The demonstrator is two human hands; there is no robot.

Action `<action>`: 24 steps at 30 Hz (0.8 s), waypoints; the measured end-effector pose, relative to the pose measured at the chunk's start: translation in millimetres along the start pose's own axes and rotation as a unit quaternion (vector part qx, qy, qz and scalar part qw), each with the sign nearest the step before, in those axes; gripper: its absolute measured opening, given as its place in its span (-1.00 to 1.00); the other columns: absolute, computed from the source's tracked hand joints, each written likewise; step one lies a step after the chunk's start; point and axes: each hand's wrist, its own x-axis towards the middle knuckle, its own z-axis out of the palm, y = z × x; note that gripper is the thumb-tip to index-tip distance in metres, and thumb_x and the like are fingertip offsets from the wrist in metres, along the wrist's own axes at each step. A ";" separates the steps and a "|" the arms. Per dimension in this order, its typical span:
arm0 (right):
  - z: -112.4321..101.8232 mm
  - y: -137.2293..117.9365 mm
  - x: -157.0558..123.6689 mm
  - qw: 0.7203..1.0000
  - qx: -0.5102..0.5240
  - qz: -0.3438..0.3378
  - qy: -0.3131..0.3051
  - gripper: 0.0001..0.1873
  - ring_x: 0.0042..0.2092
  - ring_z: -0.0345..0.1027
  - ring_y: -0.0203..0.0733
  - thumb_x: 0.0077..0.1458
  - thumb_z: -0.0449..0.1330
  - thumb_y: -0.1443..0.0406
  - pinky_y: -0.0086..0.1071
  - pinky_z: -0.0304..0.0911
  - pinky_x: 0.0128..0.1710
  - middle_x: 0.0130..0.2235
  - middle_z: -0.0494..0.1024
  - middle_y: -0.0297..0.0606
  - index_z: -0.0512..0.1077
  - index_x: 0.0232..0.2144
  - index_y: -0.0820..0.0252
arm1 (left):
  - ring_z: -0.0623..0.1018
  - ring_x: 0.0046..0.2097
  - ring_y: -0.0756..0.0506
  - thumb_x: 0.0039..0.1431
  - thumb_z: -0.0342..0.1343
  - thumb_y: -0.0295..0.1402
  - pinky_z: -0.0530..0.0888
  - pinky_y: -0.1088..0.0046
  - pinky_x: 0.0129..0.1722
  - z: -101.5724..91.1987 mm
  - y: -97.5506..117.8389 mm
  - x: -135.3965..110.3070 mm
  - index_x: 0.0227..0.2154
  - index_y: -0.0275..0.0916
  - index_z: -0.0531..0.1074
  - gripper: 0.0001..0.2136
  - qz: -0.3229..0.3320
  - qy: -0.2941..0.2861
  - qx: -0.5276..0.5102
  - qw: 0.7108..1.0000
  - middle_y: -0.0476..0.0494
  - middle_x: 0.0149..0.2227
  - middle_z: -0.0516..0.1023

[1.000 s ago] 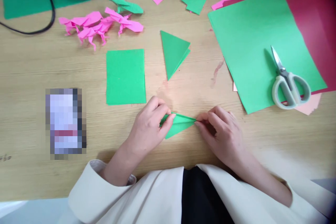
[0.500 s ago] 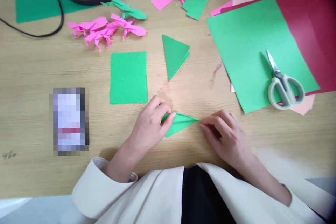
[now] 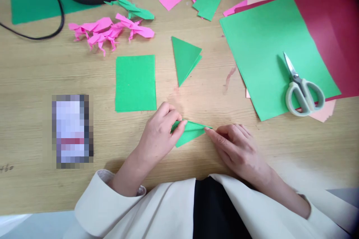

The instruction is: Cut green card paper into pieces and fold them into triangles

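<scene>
A folded green paper (image 3: 192,134), narrowing to a point on its right, lies on the table before me. My left hand (image 3: 162,129) pinches its left end between thumb and fingers, covering that part. At the pointed end, the index fingertip of my right hand (image 3: 234,145) presses on the paper, with the other fingers curled together. Above my left hand is a square of green paper (image 3: 135,83). A green paper triangle (image 3: 185,59) rests a little farther away, its layers slightly apart at the right.
Scissors (image 3: 301,86) lie on large green sheets (image 3: 269,48) at right, over red paper (image 3: 336,44). Pink folded paper figures (image 3: 109,31) and a green one (image 3: 134,9) are at the back left. A blurred rectangular object (image 3: 71,130) sits at left, a black cable (image 3: 60,18) behind.
My right hand has shifted left, and its index finger now rests on the paper's pointed tip. My left hand keeps its pinch. The whole view has drifted slightly.
</scene>
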 end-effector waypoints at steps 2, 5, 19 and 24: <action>-0.1 -0.3 0.2 1.000 -0.005 -0.004 -0.001 -0.42 -0.25 0.31 -0.13 0.19 0.06 0.53 -0.20 0.26 -0.25 -0.23 0.45 -0.16 0.26 0.23 0.10 | 0.43 -0.31 -0.02 0.24 0.09 -0.47 0.42 0.43 -0.32 0.1 -0.1 0.1 -0.40 -0.22 0.34 -0.90 0.000 0.000 0.001 1.000 -0.06 -0.29 0.37; -0.6 -0.6 0.8 1.000 -0.011 -0.014 -0.005 -0.43 -0.24 0.31 -0.13 0.19 0.07 0.54 -0.20 0.26 -0.25 -0.22 0.44 -0.14 0.25 0.22 0.15 | 0.43 -0.31 -0.02 0.25 0.08 -0.46 0.41 0.43 -0.33 -0.1 0.4 0.3 -0.40 -0.22 0.34 -0.90 -0.001 -0.002 0.001 1.000 -0.07 -0.29 0.37; -1.2 -0.9 2.8 0.999 -0.026 -0.033 -0.003 -0.55 -0.26 0.30 -0.14 0.20 0.11 0.53 -0.22 0.26 -0.27 -0.25 0.43 -0.12 0.31 0.13 0.35 | 0.43 -0.31 -0.01 0.24 0.10 -0.48 0.41 0.46 -0.35 0.3 0.6 -0.3 -0.38 -0.23 0.34 -0.91 -0.006 -0.001 0.000 1.000 -0.06 -0.29 0.36; 2.0 -2.2 7.4 0.999 -0.028 -0.041 0.008 -0.55 -0.27 0.29 -0.16 0.19 0.09 0.55 -0.24 0.24 -0.27 -0.26 0.41 -0.15 0.33 0.13 0.35 | 0.43 -0.31 0.00 0.23 0.11 -0.49 0.42 0.47 -0.34 0.2 1.4 -0.3 -0.38 -0.24 0.34 -0.91 -0.004 0.003 0.009 1.000 -0.05 -0.29 0.35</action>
